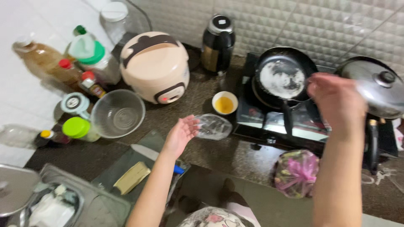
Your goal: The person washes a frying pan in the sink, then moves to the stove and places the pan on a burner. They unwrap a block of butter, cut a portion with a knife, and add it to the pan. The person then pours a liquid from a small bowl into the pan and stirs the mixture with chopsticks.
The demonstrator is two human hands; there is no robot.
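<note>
My left hand (182, 133) is stretched out over the dark counter with its fingers apart, the fingertips at the edge of a crumpled clear plastic bag (214, 126). It holds nothing. My right hand (334, 101) is raised above the stove (273, 122), fingers curled, just right of a black frying pan (283, 77) with a white layer in it. Whether the right hand holds anything is not visible. A small white bowl (224, 103) of yellow liquid stands between the bag and the pan.
A beige rice cooker (155, 65), a black kettle (218, 42), a glass bowl (118, 113) and several bottles (63, 69) crowd the left. A steel lid (374, 86) covers the right burner. A knife (145, 152) and a yellow block (132, 177) lie on the board. A pink bagged bundle (296, 173) sits at the counter edge.
</note>
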